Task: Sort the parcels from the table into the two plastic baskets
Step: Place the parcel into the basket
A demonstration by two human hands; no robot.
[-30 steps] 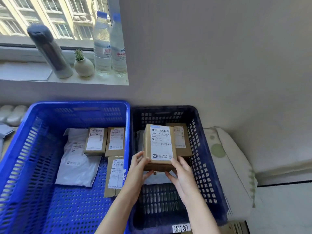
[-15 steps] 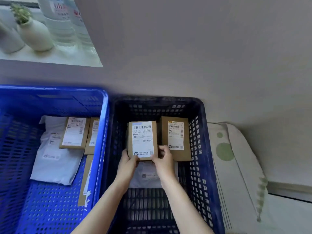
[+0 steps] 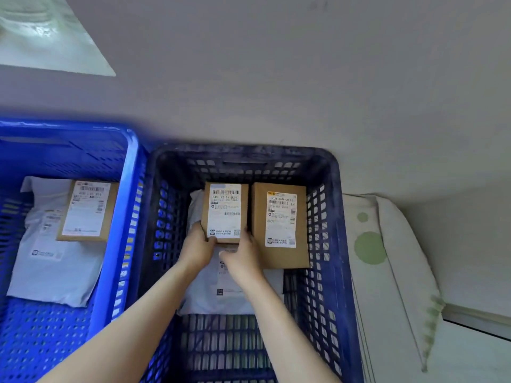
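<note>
Both hands reach into the dark blue perforated plastic basket (image 3: 336, 217) and hold the small brown cardboard parcel with a white shipping label (image 3: 224, 212) by its near edge. The left hand (image 3: 197, 248) grips the near left corner with the thumb on top of the label. The right hand (image 3: 243, 257) has its fingers curled at the near right corner. This parcel lies flat, partly on a white plastic mailer bag (image 3: 221, 294) that covers the basket floor. Just beside it on the right, touching or nearly touching, lies a larger brown cardboard box with a white label (image 3: 280, 225), close to the right wall. On the left stands a bright blue perforated plastic basket (image 3: 121, 217), side by side with the dark one. Inside it a brown labelled box (image 3: 87, 211) rests on a grey-white mailer bag (image 3: 55, 266). On the right of the dark basket lies a white cushion with green dots (image 3: 387, 258).
</note>
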